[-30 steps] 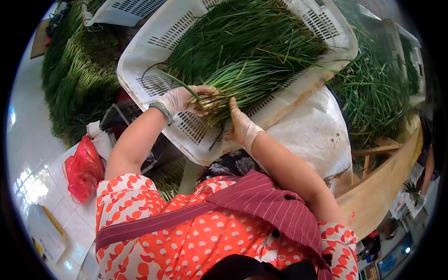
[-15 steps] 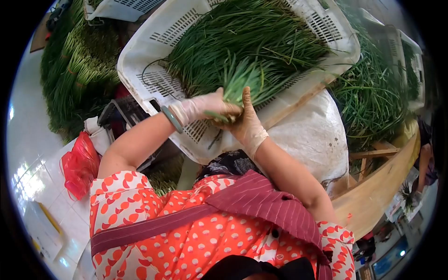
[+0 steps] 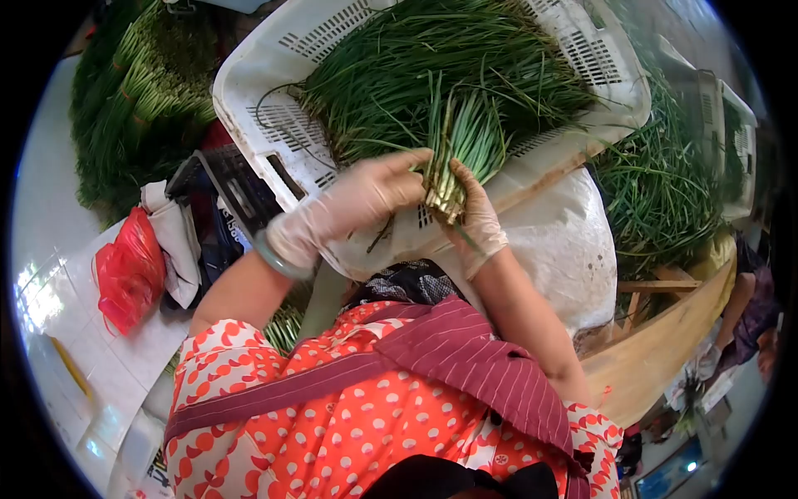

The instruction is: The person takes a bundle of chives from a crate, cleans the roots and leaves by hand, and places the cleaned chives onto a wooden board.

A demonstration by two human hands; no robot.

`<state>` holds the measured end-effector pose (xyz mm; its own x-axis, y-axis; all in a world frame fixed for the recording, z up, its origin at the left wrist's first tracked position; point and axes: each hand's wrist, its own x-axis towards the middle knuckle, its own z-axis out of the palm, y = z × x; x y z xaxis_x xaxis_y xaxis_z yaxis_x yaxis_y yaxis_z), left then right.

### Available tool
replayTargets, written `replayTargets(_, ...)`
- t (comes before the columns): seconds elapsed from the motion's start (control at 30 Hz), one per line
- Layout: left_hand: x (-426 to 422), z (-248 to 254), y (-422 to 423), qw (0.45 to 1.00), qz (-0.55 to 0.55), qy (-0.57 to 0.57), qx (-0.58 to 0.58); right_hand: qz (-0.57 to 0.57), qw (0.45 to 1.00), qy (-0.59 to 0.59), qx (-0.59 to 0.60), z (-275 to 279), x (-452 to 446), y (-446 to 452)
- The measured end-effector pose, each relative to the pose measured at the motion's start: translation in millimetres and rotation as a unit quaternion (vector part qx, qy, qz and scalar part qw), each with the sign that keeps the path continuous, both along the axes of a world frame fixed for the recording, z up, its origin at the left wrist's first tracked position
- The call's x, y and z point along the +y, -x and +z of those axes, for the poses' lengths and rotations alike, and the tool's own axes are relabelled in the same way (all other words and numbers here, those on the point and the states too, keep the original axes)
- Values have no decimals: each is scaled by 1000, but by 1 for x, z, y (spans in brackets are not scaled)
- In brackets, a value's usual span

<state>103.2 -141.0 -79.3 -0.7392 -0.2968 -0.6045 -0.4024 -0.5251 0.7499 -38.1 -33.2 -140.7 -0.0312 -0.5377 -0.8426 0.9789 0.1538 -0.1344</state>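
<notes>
A small bunch of green stalks [image 3: 467, 145] stands over the near side of a white slotted crate [image 3: 274, 62], its pale cut ends toward me. My right hand [image 3: 475, 212], in a thin glove, is wrapped round the bunch near those ends. My left hand [image 3: 357, 204], gloved and with a bangle at the wrist, is blurred; its fingertips meet the left side of the bunch in a pinch. Behind both hands a large heap of long green leaves [image 3: 440, 62] fills much of the crate.
Tied green bundles [image 3: 154, 91] are piled at the upper left, above a red plastic bag [image 3: 130, 270] and a dark crate [image 3: 237, 179]. More loose greens [image 3: 665, 187] lie at the right beside a wooden board [image 3: 665, 358]. A co-worker's arm [image 3: 736, 312] shows far right.
The bunch has gone from lying slanted to more upright and has moved right. My right hand has closed round it. My left hand has shifted from wrapping its base to its left side.
</notes>
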Motion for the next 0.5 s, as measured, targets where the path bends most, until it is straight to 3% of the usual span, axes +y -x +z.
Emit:
replayTargets(0.03,-22,7,-6,993,16,-64,-94,-9,1000,19,-9,-4,1,1)
replayTargets(0.1,-33,-37,-26,985,114,39,-125,-5,1000,10,-5,0,3,5)
replayTargets(0.23,-23,-83,-17,978,78,105,-159,-21,1000,4,5,10,8,9)
replayTargets(0.27,-20,-92,-12,982,79,-40,-166,-19,1000,-2,-1,11,8,8)
replayTargets(0.33,-8,-67,12,962,98,-162,-194,-7,1000,-5,-17,9,10,10)
replayTargets(0.43,-3,-145,9,982,62,-144,-108,3,1000,9,2,11,11,10)
replayTargets(0.5,-11,-145,8,975,8,-200,-96,-10,1000,6,-2,16,9,9)
